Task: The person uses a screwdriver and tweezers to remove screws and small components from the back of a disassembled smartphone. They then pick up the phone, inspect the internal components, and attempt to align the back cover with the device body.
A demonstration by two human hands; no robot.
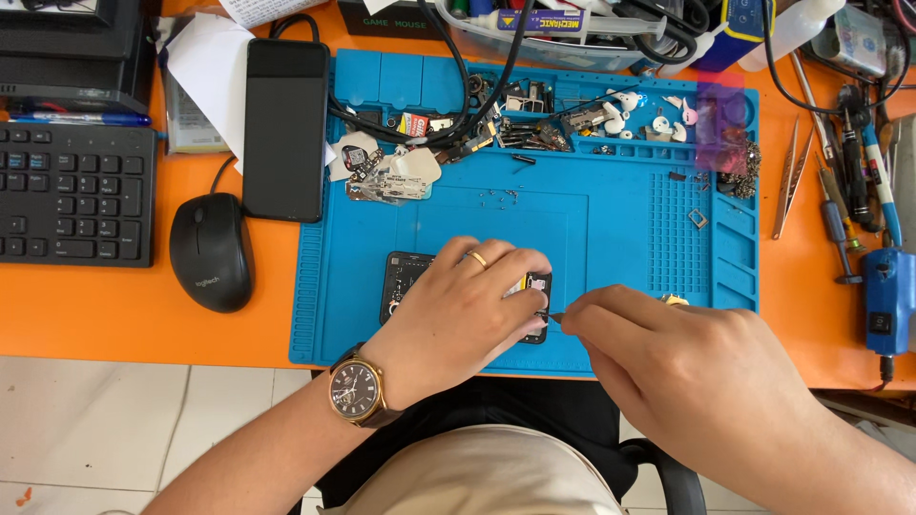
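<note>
Nearest the camera, the right hand (706,381) pinches a thin metal tool (556,316), fingers closed tight around it, its tip touching the edge of the small black opened phone (405,277). The left hand (468,310), wearing a gold ring and a brown-strapped wristwatch (356,389), lies curled over that phone and presses it flat on the blue silicone repair mat (611,229), near the mat's front edge. Judging by the bare circuitry showing at the phone's left end and the loose screws and small parts (534,124) spread along the mat's far trays, the phone is already opened up and partly stripped; work inside it looks unfinished. Beyond the mat on the orange bench (95,315) lie a black slab phone (284,129), a black mouse (211,251) and a black keyboard (74,194). The left hand hides most of the opened phone, and what the tool tip touches is too small to tell
</note>
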